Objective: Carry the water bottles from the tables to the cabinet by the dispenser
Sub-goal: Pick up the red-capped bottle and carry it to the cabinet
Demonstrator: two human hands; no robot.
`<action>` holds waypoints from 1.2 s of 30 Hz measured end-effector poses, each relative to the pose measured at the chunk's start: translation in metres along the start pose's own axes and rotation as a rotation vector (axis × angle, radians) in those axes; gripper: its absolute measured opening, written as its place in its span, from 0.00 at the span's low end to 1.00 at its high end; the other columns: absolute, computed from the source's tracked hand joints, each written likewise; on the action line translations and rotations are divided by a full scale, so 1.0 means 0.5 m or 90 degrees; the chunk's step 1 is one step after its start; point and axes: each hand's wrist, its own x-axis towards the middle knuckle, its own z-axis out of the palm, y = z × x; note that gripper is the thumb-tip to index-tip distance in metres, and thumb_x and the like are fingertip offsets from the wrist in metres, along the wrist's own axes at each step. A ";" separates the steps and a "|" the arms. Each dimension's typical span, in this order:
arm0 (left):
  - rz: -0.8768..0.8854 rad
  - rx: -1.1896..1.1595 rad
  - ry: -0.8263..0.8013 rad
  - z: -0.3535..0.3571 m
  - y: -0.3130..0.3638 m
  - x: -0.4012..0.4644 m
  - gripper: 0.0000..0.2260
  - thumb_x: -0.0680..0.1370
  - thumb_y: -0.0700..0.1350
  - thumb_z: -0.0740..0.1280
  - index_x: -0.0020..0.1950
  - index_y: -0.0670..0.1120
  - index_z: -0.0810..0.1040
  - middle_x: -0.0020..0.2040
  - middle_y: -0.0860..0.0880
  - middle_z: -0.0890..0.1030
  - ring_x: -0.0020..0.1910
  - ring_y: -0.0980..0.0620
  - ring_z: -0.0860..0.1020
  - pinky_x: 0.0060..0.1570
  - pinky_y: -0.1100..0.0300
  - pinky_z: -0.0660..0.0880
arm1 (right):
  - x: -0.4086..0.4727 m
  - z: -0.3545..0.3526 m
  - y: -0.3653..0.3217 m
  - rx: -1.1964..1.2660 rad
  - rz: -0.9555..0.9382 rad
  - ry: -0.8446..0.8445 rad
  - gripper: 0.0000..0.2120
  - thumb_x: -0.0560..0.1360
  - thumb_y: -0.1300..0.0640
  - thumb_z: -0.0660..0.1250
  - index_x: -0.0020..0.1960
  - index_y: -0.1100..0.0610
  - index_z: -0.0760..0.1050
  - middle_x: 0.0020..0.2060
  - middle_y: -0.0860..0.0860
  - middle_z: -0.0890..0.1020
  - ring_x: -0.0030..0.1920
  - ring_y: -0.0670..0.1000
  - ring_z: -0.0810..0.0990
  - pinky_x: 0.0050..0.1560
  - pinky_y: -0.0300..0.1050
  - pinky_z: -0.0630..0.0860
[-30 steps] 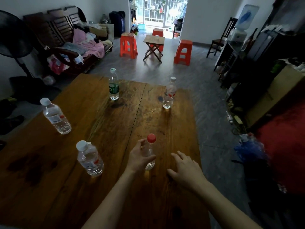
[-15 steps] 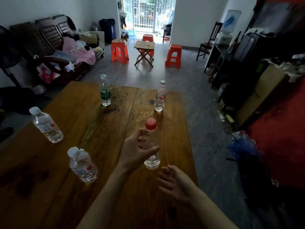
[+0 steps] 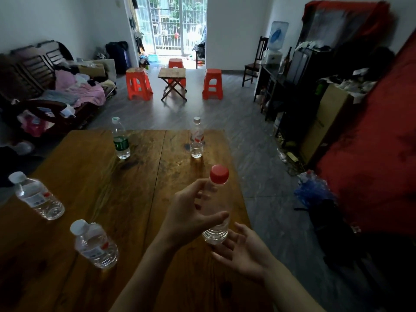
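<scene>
This is looking like a lived-in home's living room: a dark slatted wooden sofa (image 3: 33,73) is sitting heaped with clothes, orange plastic stools (image 3: 137,86) are ringing a small folding wooden table (image 3: 172,74), and a white water dispenser (image 3: 273,50) is standing by a barred balcony door (image 3: 173,25).

Daylight pours through the barred balcony door (image 3: 172,25) at the far end – white walls, grey floor (image 3: 236,122). Three orange stools (image 3: 211,84) ring a small folding table (image 3: 172,74); a clothes-heaped wooden sofa (image 3: 45,86) lines one wall, dark shelving (image 3: 292,82) the other.
</scene>
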 end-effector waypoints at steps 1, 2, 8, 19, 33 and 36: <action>0.007 -0.010 -0.003 0.004 0.007 0.002 0.26 0.65 0.48 0.83 0.60 0.53 0.77 0.55 0.59 0.82 0.53 0.61 0.81 0.43 0.68 0.79 | -0.007 -0.004 -0.003 0.002 -0.011 0.001 0.22 0.80 0.49 0.58 0.66 0.63 0.75 0.57 0.62 0.83 0.61 0.62 0.79 0.62 0.61 0.72; 0.016 -0.015 -0.007 0.009 0.015 0.005 0.26 0.65 0.47 0.83 0.59 0.53 0.77 0.55 0.58 0.83 0.53 0.61 0.81 0.43 0.68 0.78 | -0.014 -0.007 -0.008 0.005 -0.023 0.001 0.23 0.80 0.49 0.58 0.66 0.64 0.75 0.58 0.63 0.83 0.62 0.62 0.78 0.62 0.62 0.72; 0.057 -0.031 -0.039 0.056 0.062 0.036 0.26 0.65 0.55 0.80 0.60 0.52 0.77 0.56 0.58 0.82 0.53 0.59 0.81 0.44 0.59 0.82 | -0.072 -0.037 -0.043 0.016 -0.061 0.006 0.24 0.80 0.48 0.57 0.69 0.62 0.73 0.60 0.61 0.82 0.61 0.60 0.79 0.54 0.60 0.74; 0.120 -0.024 -0.111 0.208 0.196 0.091 0.25 0.66 0.51 0.81 0.60 0.54 0.76 0.56 0.59 0.81 0.52 0.58 0.81 0.44 0.59 0.83 | -0.221 -0.168 -0.126 0.065 -0.128 0.022 0.25 0.82 0.47 0.54 0.67 0.64 0.74 0.62 0.62 0.81 0.65 0.61 0.77 0.65 0.59 0.71; 0.148 -0.025 -0.109 0.518 0.433 0.089 0.27 0.65 0.57 0.77 0.62 0.50 0.78 0.55 0.59 0.81 0.51 0.60 0.82 0.43 0.59 0.83 | -0.454 -0.452 -0.294 0.060 -0.148 -0.007 0.26 0.81 0.47 0.56 0.68 0.66 0.74 0.65 0.62 0.78 0.69 0.60 0.73 0.62 0.56 0.73; 0.143 -0.037 -0.108 0.554 0.475 0.089 0.28 0.64 0.60 0.76 0.61 0.52 0.77 0.55 0.59 0.81 0.51 0.60 0.82 0.43 0.61 0.83 | -0.493 -0.490 -0.324 0.053 -0.157 -0.009 0.25 0.80 0.47 0.56 0.66 0.65 0.75 0.66 0.62 0.78 0.66 0.60 0.75 0.62 0.56 0.73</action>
